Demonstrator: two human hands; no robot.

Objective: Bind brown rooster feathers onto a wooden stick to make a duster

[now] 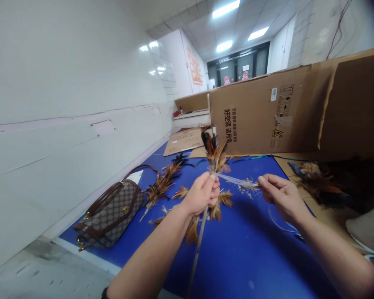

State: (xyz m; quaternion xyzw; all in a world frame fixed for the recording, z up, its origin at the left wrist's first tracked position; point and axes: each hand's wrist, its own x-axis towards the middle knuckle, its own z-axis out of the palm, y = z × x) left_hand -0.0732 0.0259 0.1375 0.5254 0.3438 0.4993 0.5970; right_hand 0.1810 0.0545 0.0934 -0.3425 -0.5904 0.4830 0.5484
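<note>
Left hand [202, 191]: closed in a fist around a thin stick [200, 236], just below the feather bundle [215, 154]; unclear whether also pinching the left end of the clear strip [237, 180].
Right hand [279, 193]: well to the right of the fist, raised over the blue tabletop [246, 257]; thumb and fingertips pinched together on the right end of the clear strip.
Feather bundle: at the upper, far end of the stick, directly above the fist; dark at the tips, reddish brown and tan lower down.
Clear strip: pulled nearly straight between both hands, sloping slightly down to the right from the bundle's base.
Stick: slanting from the fist toward the near side.
Loose feathers [191, 231]: lying in brown and tan tufts on the tabletop, around and below the fist.
Pale scraps [248, 189]: scattered on the tabletop, close to the right hand.
Long feather piece [162, 182]: on the left, just beside the handbag [110, 214]; black toward the far end, brown nearer.
Handbag: at the near left, patterned, with brown trim.
Cardboard box [252, 124]: standing along the far side, printed with characters and symbols.
Dark feather heap [326, 185]: on the right, beyond the tabletop's edge.
</note>
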